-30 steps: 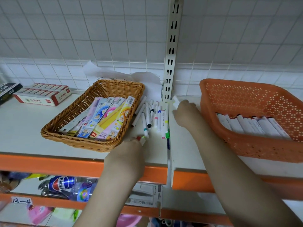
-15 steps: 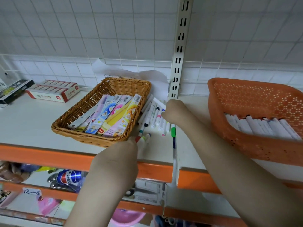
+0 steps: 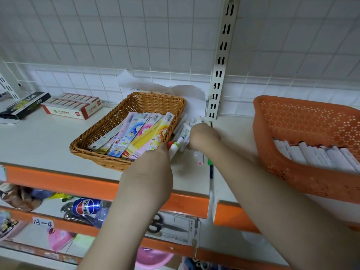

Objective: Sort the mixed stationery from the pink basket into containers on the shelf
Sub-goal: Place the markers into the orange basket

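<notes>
Both hands work a loose pile of markers (image 3: 183, 133) on the shelf (image 3: 44, 141). The left hand (image 3: 148, 180) pinches one marker; the right hand (image 3: 202, 138) curls over the pile, its fingers hidden. Markers beside the fingers could roll into the shelf gap if nudged.

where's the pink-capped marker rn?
Head view, centre: the pink-capped marker lies loose on the white shelf, just below the right hand, right of the wicker basket and beside the gap between shelf boards.
</notes>
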Demonstrator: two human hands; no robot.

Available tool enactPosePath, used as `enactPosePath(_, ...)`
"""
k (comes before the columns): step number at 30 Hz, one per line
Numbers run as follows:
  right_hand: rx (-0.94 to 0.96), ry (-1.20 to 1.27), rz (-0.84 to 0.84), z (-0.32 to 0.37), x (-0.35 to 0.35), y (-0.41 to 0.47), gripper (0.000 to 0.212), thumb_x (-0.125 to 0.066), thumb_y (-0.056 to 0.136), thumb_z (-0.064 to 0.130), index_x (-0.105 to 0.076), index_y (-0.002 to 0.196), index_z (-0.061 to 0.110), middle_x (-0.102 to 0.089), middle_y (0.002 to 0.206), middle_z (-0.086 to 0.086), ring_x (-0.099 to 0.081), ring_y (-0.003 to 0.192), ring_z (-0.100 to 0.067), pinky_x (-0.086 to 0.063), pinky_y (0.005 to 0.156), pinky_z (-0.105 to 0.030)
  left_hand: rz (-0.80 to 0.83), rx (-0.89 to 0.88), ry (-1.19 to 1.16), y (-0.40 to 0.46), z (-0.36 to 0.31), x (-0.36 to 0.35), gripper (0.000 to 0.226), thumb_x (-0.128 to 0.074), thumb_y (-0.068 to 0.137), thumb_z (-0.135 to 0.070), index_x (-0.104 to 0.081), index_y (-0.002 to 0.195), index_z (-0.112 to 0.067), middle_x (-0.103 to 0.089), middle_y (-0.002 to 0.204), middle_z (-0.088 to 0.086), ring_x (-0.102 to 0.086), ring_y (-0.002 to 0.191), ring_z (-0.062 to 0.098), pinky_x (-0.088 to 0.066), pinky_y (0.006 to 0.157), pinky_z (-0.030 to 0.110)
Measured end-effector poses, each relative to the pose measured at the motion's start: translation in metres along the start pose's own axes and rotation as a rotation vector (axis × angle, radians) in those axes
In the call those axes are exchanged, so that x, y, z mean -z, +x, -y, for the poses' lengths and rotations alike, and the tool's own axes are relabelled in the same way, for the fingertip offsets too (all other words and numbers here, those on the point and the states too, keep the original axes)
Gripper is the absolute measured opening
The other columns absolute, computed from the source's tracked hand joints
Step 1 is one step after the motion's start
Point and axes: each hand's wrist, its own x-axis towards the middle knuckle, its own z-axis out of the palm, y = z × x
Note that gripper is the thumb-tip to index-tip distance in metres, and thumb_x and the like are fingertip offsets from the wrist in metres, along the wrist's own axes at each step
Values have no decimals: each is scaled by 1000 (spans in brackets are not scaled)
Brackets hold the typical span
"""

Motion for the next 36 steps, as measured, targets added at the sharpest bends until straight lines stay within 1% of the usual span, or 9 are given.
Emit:
enactPosePath(2, 31, 62, 57, -5, 4, -1, 30, -60, 87, 26, -54, 113, 11, -50, 92, -9, -56, 90, -22, -45, 65, -26, 42, 17, -2, 3, -8, 5, 46, -41, 99, -13, -27, 142, -14, -55, 125, 10, -54, 112, 24, -42, 79, 29)
enactPosePath(4, 23, 143, 85, -13, 5, -2, 27, -65, 82, 30, -46, 78, 11, -47, 78, -6, -53, 72, -21, -40, 57, -24, -12, 14, -31, 3, -10, 6, 40, -43, 97, -12, -34, 136, -13, -58, 119, 9, -56, 107, 24, -39, 72, 28)
enactPosePath(10, 63, 135, 154, -12, 9, -11, 54, -55, 89, 32, -40, 139, 18, -62, 75, -6, -61, 79, -25, -50, 78, -32, -149, 0, -135, 21, -26, 21, 37, -43, 93, -5, -40, 130, -8, -59, 116, 15, -56, 105, 30, -33, 68, 29)
enactPosePath(12, 69, 345, 183, -19, 9, -12, 44, -56, 86, 25, -52, 130, 22, -60, 54, -3, -63, 73, -25, -52, 77, -30, -161, 3, -192, 32, -31, 25, 38, -41, 93, -4, -37, 131, -4, -57, 120, 18, -53, 111, 33, -32, 71, 30)
enactPosePath(15, 12, 769, 56, -38, 15, -26, 20, -50, 86, 23, -62, 82, 9, -58, 41, 2, -57, 43, -14, -42, 47, -17, -154, 25, -252, 49, -39, 28, 37, -40, 91, 1, -33, 128, 2, -55, 121, 23, -51, 113, 37, -32, 73, 33)
enactPosePath(22, 68, 895, -400, -62, 37, -54, 24, -48, 90, 27, -54, 90, 3, -65, 86, -13, -62, 76, -28, -50, 65, -34, -43, 28, -194, 95, -68, 2, 57, -54, 90, -13, -27, 139, 1, -44, 138, 17, -45, 126, 34, -42, 95, 43)
enactPosePath(25, 148, 1104, -516, -63, 57, -72, 16, -48, 92, 17, -49, 99, 2, -64, 84, -10, -65, 62, -19, -56, 60, -36, -9, 71, -107, 103, -74, -16, 62, -55, 92, -19, -24, 143, -2, -39, 141, 16, -44, 128, 32, -43, 95, 40)
enactPosePath(29, 168, 1270, -493, -77, 80, -90, 5, -46, 92, 9, -48, 89, 6, -57, 69, -8, -56, 41, -11, -50, 41, -20, -46, 79, 31, 106, -71, -29, 46, -47, 94, -11, -35, 137, 1, -48, 136, 14, -48, 124, 29, -46, 90, 38)
enactPosePath(36, 115, 1380, -437, -82, 78, -94, 14, -47, 92, 10, -50, 78, 10, -59, 66, -7, -57, 39, -7, -54, 47, -24, 29, 40, 45, 114, -73, -20, 51, -55, 94, -18, -36, 138, 0, -51, 133, 12, -51, 120, 30, -45, 89, 38)
